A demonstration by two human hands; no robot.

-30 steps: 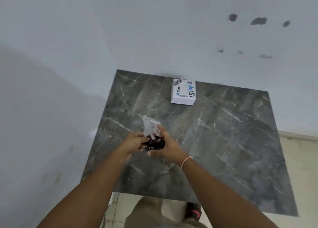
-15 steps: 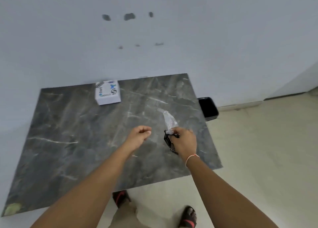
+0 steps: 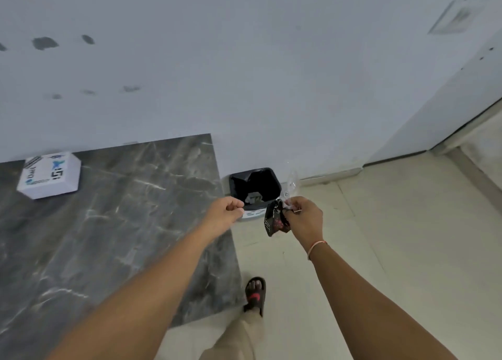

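My right hand (image 3: 304,215) grips a small black printed wrapper (image 3: 274,219) together with a crumpled piece of clear plastic (image 3: 290,185) that sticks up above the fingers. It hangs over the floor just right of a black waste bin (image 3: 255,185) with a dark liner and some scraps inside. My left hand (image 3: 226,211) is curled with nothing in it, near the right edge of the dark marble table (image 3: 114,224), left of the bin.
A white printed box (image 3: 50,179) lies at the table's back left, by the pale wall. Beige floor tiles spread to the right. My foot in a black and red sandal (image 3: 255,296) stands beside the table's front corner.
The view has swung right, bringing the bin into sight. My right hand carried the wrapper and plastic off the table to beside the bin. My left hand let go and stays curled.
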